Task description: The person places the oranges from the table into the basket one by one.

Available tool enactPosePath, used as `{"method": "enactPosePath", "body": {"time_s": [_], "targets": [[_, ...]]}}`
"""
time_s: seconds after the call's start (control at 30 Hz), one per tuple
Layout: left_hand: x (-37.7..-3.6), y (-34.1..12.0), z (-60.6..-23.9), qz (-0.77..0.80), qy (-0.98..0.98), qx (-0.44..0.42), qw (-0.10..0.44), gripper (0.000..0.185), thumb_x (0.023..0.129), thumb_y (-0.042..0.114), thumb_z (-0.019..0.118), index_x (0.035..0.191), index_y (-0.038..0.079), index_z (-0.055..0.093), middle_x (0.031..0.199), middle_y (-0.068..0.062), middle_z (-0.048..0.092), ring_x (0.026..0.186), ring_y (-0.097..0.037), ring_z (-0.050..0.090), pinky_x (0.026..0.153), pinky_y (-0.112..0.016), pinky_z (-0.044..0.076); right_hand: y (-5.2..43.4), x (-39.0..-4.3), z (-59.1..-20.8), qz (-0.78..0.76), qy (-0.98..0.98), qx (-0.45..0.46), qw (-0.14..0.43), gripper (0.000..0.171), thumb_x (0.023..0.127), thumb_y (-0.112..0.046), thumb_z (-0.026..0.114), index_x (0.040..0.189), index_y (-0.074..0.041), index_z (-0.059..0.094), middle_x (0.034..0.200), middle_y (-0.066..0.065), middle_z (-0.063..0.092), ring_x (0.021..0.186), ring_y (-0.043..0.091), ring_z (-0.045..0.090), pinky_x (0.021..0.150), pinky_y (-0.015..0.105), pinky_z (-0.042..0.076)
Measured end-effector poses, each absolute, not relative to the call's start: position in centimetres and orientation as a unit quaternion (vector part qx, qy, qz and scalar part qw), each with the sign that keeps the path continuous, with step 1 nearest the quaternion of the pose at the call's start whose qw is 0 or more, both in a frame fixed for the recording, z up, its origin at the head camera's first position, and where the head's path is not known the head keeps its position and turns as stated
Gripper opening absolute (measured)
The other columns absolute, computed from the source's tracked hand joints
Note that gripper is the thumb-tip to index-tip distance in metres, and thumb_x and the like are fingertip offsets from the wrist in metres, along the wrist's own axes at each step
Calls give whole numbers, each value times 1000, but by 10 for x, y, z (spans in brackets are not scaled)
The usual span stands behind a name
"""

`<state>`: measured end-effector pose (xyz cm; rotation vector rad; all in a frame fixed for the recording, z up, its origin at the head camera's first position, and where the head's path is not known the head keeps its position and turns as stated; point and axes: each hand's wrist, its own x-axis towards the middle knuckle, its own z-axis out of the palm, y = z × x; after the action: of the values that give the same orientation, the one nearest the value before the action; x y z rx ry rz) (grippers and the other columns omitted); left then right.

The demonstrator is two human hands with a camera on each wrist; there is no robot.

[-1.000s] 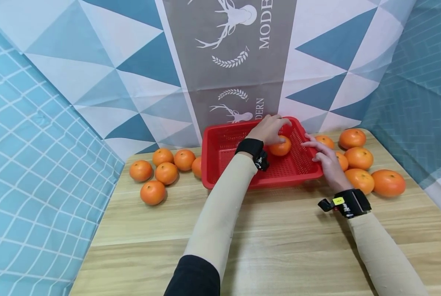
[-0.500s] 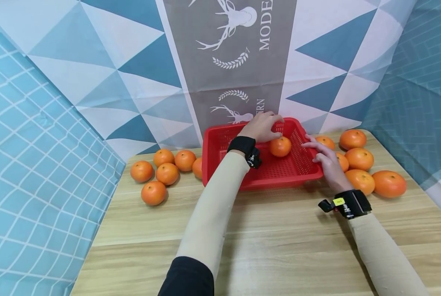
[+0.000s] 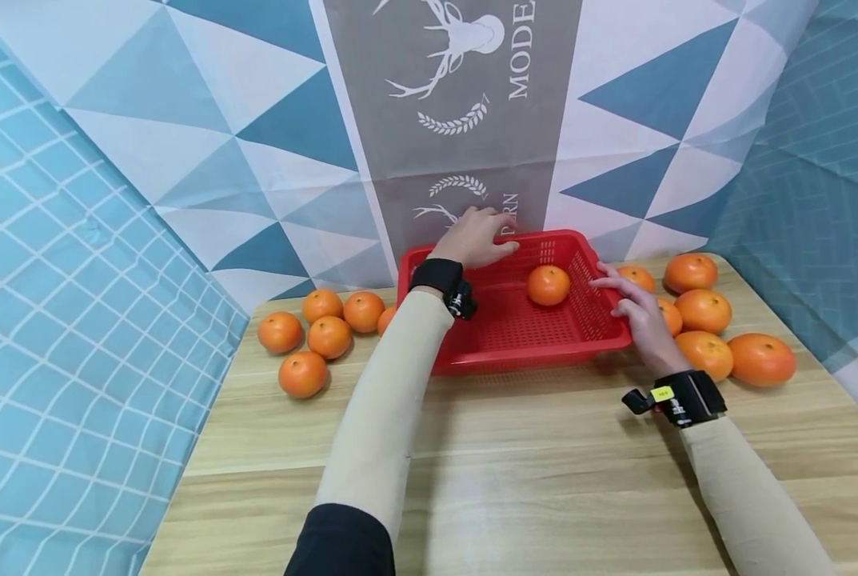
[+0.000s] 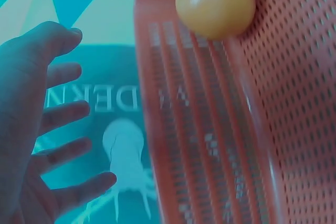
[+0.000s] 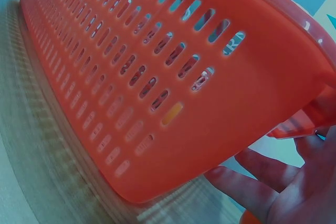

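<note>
One orange (image 3: 548, 286) sits toward the right end of the red plastic basket (image 3: 508, 356). Over the basket's back left part, my left hand (image 3: 474, 238) is spread with nothing in it. The left wrist view has that hand (image 4: 31, 124) with parted fingers, apart from the basket wall, and the orange (image 4: 215, 4) in the basket's corner. At the basket's right end, my right hand (image 3: 643, 324) grips the rim, fingertips reaching over it. From the right wrist, the fingers (image 5: 244, 190) come up against the basket's outer end.
Several oranges (image 3: 329, 337) lie on the wooden table (image 3: 544, 472) left of the basket, one partly hidden by the left arm. Several more oranges (image 3: 704, 310) are grouped on the right, close by the right hand. A patterned cloth (image 3: 472, 152) hangs right behind the basket.
My left hand has let go of the orange in the basket and moved left and up, its fingers opening. My right hand stays at the basket's rim.
</note>
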<state>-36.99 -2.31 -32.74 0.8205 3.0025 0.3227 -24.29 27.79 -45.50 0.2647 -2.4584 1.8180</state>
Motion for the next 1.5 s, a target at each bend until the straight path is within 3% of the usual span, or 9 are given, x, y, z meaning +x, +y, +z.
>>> {"method": "enactPosePath", "body": {"time_s": [0.13, 0.37, 0.63, 0.8, 1.27, 1.5], "targets": [[-368, -44, -320, 95, 964, 250, -2, 52, 110, 45, 68, 158, 26, 64, 164, -7, 63, 151, -29, 53, 129, -46, 51, 275, -246, -455, 614, -783, 93, 39, 60, 103, 3, 34, 159, -3, 57, 192, 3, 22, 176, 40, 15, 98, 5, 54], [-370, -82, -313, 97, 968, 228, -24, 50, 109, 42, 66, 154, 21, 68, 161, -12, 65, 149, -34, 55, 128, -50, 52, 273, -247, -454, 634, -766, 93, 51, 57, 101, 7, 35, 153, 4, 58, 190, 6, 26, 177, 39, 16, 105, 2, 46], [-373, -127, -315, 97, 976, 193, -10, 52, 110, 40, 66, 158, 19, 65, 166, -15, 60, 156, -38, 51, 131, -55, 49, 273, -247, -454, 633, -768, 91, 44, 58, 102, 5, 35, 155, 2, 58, 191, 5, 25, 177, 41, 15, 101, 3, 52], [-372, -156, -317, 124, 977, 170, 1, 54, 111, 39, 66, 159, 15, 63, 162, -19, 63, 149, -39, 58, 125, -56, 56, 274, -245, -455, 632, -768, 92, 43, 59, 103, 5, 35, 157, 0, 58, 191, 5, 23, 175, 42, 15, 97, 5, 55], [-369, -242, -323, 130, 986, 107, 23, 53, 112, 42, 59, 154, 10, 64, 156, -22, 66, 136, -41, 61, 117, -60, 58, 272, -246, -453, 630, -770, 90, 40, 58, 103, 5, 35, 156, 1, 58, 191, 5, 23, 177, 42, 14, 99, 3, 52], [-362, -267, -323, 124, 988, 88, 31, 54, 113, 43, 58, 155, 10, 63, 164, -23, 61, 138, -43, 61, 120, -62, 55, 273, -246, -454, 623, -774, 97, 55, 56, 102, 6, 35, 153, 4, 58, 190, 7, 26, 177, 40, 17, 103, 1, 47]]}}
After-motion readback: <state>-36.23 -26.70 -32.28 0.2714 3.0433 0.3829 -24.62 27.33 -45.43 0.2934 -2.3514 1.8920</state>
